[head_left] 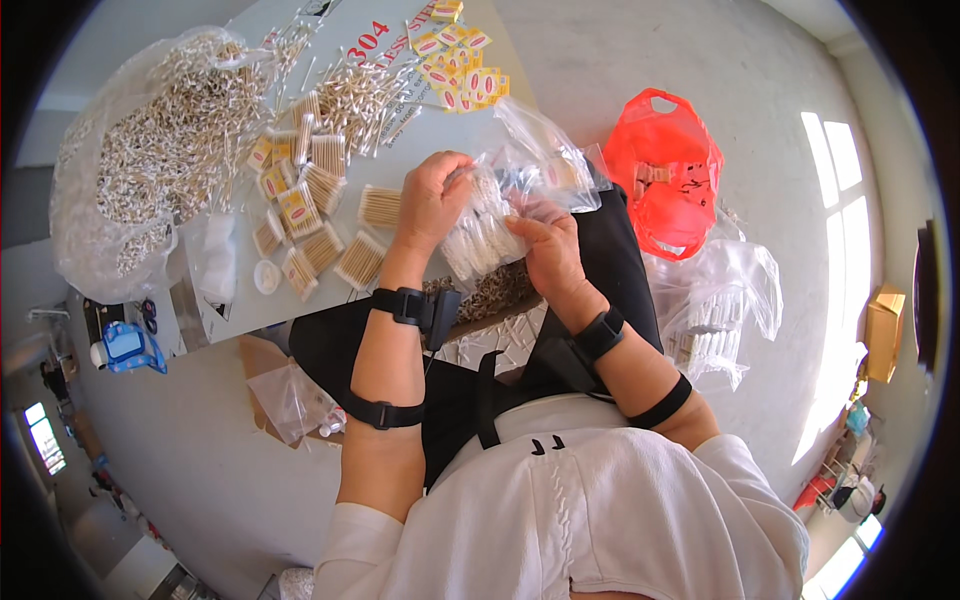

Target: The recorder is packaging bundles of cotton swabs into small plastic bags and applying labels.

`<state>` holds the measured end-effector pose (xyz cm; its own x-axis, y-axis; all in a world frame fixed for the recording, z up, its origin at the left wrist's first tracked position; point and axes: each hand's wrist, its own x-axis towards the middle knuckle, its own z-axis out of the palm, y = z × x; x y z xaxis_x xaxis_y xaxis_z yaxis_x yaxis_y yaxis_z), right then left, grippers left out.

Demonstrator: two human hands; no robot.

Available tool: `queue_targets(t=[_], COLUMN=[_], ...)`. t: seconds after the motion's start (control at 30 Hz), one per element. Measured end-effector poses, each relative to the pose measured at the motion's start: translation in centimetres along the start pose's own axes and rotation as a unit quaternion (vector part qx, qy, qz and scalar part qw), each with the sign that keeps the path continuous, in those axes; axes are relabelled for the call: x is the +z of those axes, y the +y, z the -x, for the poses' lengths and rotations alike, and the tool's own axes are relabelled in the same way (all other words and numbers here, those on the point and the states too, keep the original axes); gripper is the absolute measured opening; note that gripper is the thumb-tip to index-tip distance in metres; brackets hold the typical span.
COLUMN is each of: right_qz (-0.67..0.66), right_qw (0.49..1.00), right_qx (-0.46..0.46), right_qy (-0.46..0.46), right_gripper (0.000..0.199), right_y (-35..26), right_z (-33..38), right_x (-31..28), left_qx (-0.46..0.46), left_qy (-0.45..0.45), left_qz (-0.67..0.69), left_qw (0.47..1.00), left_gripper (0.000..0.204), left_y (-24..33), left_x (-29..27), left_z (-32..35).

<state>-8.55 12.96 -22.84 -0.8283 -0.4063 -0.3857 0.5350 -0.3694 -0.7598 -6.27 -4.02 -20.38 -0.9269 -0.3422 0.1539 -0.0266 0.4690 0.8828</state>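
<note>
Over the table's near right corner, a clear plastic bag (478,240) is held between both my hands, with white-tipped cotton swabs showing through it. My left hand (430,205) is closed on the bag's left side. On its right side, my right hand (552,250) pinches the plastic, thumb on top. More loose clear plastic (540,140) spreads beyond my fingers, a small packet faintly visible under it. Left of my left hand lie bundles of cotton swabs (380,206), and farther left several packs with yellow labels (298,210).
A large clear sack of loose swabs (150,160) fills the table's left side. Loose swabs (365,95) and yellow cards (465,70) lie at the back. On the right are a red plastic bag (665,150) and a clear bag of white packs (712,320). A cardboard box (262,385) stands below.
</note>
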Motion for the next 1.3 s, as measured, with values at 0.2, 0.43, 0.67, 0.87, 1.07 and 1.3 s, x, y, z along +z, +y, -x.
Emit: queue_targets(t=[0.2,0.43,0.67,0.87,1.07,1.3], right_qz=[0.084,0.195,0.194,0.056,-0.132,-0.028], right_qw=[0.992,0.978,0.98,0.998,0.989,0.947], right_qx=[-0.072,-0.038,-0.048,-0.033,0.0,0.013], right_qy=[-0.062,-0.06,-0.006,0.02,-0.071,-0.319], right_gripper=[0.014,0.007,0.013,0.008,0.007,0.016], right_y=[-1.3,-1.0,-0.2,0.0,-2.0,-9.0], right_z=[0.1,-1.5,-2.1,-2.0,-0.8,-1.2], right_x=[1.3,1.2,3.3,2.0,2.7,4.2], left_qx=[0.0,-0.1,-0.065,-0.095,-0.152,-0.156], left_qy=[-0.001,0.087,0.008,0.147,0.201,0.239], left_qz=[0.072,0.171,0.178,0.124,0.342,0.388], left_qw=[0.997,0.976,0.982,0.977,0.905,0.877], left_gripper=[0.023,0.026,0.035,0.065,0.076,0.067], left_y=[-1.4,-1.0,-1.8,1.7,4.3,3.4], left_x=[-0.3,0.1,-1.3,0.7,2.7,-0.1], left_z=[1.3,2.4,3.2,5.6,9.0,7.8])
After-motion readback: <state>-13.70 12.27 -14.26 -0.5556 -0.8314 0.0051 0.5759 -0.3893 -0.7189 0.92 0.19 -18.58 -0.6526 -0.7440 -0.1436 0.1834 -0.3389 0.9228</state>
